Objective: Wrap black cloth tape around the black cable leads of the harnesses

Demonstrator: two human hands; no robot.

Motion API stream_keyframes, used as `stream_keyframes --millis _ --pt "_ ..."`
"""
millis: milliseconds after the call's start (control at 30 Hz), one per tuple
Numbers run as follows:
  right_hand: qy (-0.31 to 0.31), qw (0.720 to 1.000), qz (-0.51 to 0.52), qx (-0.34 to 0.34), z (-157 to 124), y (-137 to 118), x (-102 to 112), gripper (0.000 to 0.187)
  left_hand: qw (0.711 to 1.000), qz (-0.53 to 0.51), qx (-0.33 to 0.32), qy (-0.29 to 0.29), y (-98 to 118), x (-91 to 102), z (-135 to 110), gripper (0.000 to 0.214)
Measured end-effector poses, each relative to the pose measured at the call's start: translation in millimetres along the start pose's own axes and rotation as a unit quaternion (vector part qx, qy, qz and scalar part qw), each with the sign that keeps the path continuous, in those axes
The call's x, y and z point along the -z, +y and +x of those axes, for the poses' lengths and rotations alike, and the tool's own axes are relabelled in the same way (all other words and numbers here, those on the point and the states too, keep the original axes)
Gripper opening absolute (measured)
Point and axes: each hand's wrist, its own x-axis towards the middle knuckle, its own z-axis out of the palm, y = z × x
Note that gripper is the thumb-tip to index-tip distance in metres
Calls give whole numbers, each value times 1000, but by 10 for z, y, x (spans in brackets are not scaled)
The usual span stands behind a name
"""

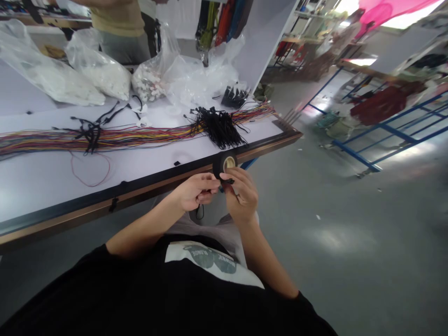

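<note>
Just in front of the table edge, my left hand (199, 192) is closed, its thumb and fingers pinching a thin black cord. A small loop of black cord (199, 213) hangs below it. My right hand (242, 192) is closed too, with the dark end of the cord (229, 181) between thumb and fingertips. Touching or right behind those fingers is a roll of black tape (218, 164) with a pale core; whether the right hand grips it as well, I cannot tell. On the table beyond lies a pile of short black cords (220, 127).
Long coloured wires (147, 139) run along the white table (45, 179), with more black cords (91, 133) on them. Clear plastic bags of white parts (112, 79) line the back. A person (117, 28) stands behind. To the right is a blue-framed rack (388, 128).
</note>
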Motion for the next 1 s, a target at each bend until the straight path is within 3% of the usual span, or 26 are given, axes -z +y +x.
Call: stream_keyframes --millis 67,133,233,333,433,533,600,700,767,833,900,1000 --pt "-7 997 77 -22 -16 41 -17 15 997 -10 50 -52 8 19 11 28" --pt "-42 986 154 -54 -27 69 -14 13 997 -19 49 -57 -2 11 22 27" --pt "-76 963 233 -109 -17 50 24 18 999 -23 -27 2 -48 -27 32 22" --pt "-44 936 282 -205 18 -8 73 18 993 18 -109 34 -69 -49 5 20" --pt "-30 937 249 -242 41 -20 120 16 981 114 -153 21 -24 -38 -51 19" --pt "-4 970 160 -184 34 4 135 12 951 234 -200 32 25 -22 -77 17" --pt "3 977 126 -174 17 4 113 12 916 317 -235 76 22 -27 -67 12" --pt "-11 972 101 -212 -8 -30 49 12 857 416 -261 154 -30 -67 -44 5" --pt "-21 974 71 -216 -13 -45 10 13 843 428 -265 187 -70 -107 -39 10" --pt "-7 983 26 -181 -7 -35 -13 15 864 380 -259 205 -93 -142 -40 7" --pt "11 991 -19 -130 5 -11 -17 17 906 284 -233 212 -89 -152 -38 13" --pt "-17 996 -47 -71 19 -3 -7 17 964 148 -164 150 -37 -114 -21 32"
